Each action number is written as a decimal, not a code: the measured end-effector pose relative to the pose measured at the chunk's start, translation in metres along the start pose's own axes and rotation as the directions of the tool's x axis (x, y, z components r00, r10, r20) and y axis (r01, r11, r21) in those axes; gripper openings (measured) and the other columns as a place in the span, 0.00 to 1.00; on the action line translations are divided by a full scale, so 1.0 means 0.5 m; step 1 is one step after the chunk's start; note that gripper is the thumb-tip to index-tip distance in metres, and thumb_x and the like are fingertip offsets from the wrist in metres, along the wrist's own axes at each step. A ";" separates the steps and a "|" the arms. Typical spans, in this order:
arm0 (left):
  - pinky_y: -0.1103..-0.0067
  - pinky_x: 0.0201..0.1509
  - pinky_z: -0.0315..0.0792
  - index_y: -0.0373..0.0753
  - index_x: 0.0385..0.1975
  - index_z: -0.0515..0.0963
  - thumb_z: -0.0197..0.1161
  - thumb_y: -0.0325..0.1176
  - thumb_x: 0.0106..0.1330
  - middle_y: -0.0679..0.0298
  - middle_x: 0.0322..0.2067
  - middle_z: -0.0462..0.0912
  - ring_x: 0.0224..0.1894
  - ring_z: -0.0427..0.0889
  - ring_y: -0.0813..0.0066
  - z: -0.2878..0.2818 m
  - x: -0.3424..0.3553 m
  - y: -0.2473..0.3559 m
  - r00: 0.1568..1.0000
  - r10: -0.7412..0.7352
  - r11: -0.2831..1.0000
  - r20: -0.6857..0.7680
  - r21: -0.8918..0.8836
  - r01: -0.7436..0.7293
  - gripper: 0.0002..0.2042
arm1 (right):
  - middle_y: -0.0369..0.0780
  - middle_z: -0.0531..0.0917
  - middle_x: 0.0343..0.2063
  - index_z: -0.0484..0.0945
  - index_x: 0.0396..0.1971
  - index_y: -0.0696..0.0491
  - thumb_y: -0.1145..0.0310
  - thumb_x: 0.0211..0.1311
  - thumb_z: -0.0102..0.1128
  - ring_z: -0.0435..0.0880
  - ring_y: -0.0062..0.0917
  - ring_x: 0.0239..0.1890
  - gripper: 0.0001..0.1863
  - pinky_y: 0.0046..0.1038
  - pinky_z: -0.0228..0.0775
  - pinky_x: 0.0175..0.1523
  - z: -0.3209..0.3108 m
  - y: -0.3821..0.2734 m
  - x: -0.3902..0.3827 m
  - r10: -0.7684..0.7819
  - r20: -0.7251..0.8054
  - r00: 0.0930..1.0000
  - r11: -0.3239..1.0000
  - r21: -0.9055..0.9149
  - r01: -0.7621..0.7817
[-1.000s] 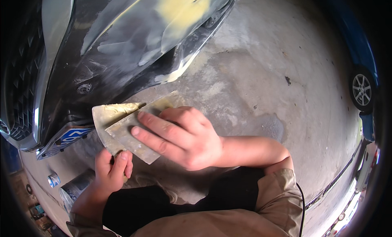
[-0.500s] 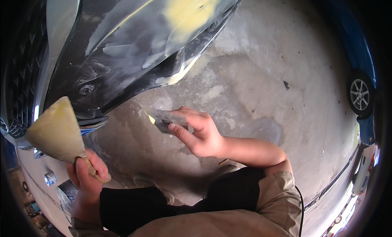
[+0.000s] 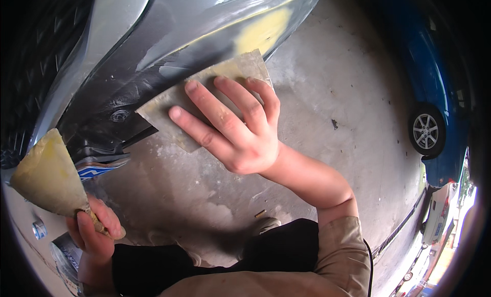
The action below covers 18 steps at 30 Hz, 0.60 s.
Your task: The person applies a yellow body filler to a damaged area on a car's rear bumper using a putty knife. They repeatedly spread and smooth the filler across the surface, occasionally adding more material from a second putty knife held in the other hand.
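My left hand (image 3: pixel 94 225) grips the short handle of a putty knife (image 3: pixel 48 171), its wide, yellow-stained blade angled up in front of the car's front end. My right hand (image 3: pixel 232 133) has its fingers spread across the back of a flat rectangular spreader (image 3: pixel 243 64), which it holds at the lower side of the dark bumper (image 3: pixel 117 72); whether the spreader touches the bumper is hard to tell. Above it, the bumper carries a pale yellow filler patch (image 3: pixel 261 31) among grey sanded areas. The spreader hides part of the bumper edge.
A grey concrete floor (image 3: pixel 348 72) lies below. A blue car (image 3: pixel 437 174) stands at the right, with a white car (image 3: pixel 434 220) farther back. A licence plate (image 3: pixel 97 169) is at the bumper's foot, and a small can (image 3: pixel 40 229) sits at the lower left.
The two tools, together a second ago, have separated. My left hand moved left and down with the putty knife; my right hand raised the spreader up toward the bumper and the yellow patch.
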<state>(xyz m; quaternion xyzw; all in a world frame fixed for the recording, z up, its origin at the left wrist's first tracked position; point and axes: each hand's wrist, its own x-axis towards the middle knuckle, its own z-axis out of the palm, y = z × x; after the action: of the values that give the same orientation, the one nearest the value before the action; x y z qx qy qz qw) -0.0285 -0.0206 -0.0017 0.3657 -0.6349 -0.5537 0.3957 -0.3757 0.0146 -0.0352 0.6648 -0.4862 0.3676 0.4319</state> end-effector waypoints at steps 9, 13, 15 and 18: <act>0.83 0.17 0.65 0.42 0.25 0.71 0.41 0.52 0.86 0.71 0.13 0.69 0.10 0.72 0.77 -0.031 -0.011 -0.010 0.997 -0.005 0.992 0.081 0.125 -0.006 0.26 | 0.34 0.90 0.55 0.94 0.52 0.41 0.61 0.53 0.71 0.83 0.32 0.50 0.24 0.34 0.71 0.51 0.066 -0.032 0.009 0.027 -0.036 0.999 0.997 -0.072 -0.029; 0.84 0.17 0.66 0.42 0.26 0.71 0.41 0.51 0.86 0.72 0.13 0.69 0.10 0.73 0.78 -0.042 -0.010 -0.016 0.996 -0.025 0.991 0.089 0.136 0.013 0.26 | 0.32 0.89 0.57 0.94 0.52 0.40 0.62 0.57 0.73 0.83 0.31 0.50 0.21 0.31 0.71 0.47 0.093 -0.040 -0.025 -0.024 -0.066 0.998 0.990 -0.137 0.015; 0.84 0.17 0.65 0.41 0.27 0.69 0.43 0.53 0.86 0.72 0.14 0.67 0.10 0.70 0.80 -0.045 -0.010 -0.020 0.994 -0.034 0.992 0.101 0.125 0.021 0.26 | 0.30 0.88 0.57 0.94 0.53 0.40 0.63 0.59 0.73 0.83 0.31 0.50 0.20 0.30 0.70 0.46 0.100 -0.049 -0.049 -0.031 -0.046 0.998 0.988 -0.156 0.023; 0.85 0.16 0.62 0.40 0.30 0.67 0.46 0.58 0.86 0.72 0.16 0.64 0.09 0.64 0.82 -0.045 -0.013 -0.023 0.993 -0.040 0.995 0.113 0.100 0.028 0.27 | 0.28 0.87 0.57 0.94 0.53 0.39 0.63 0.60 0.74 0.82 0.30 0.51 0.19 0.30 0.70 0.45 0.100 -0.069 -0.085 -0.016 0.012 1.000 0.987 -0.157 0.018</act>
<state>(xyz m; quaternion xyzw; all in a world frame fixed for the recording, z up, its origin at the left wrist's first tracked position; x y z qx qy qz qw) -0.0052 -0.0253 -0.0122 0.3631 -0.6767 -0.5486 0.3307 -0.3500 -0.0126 -0.0993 0.6347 -0.5104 0.3209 0.4835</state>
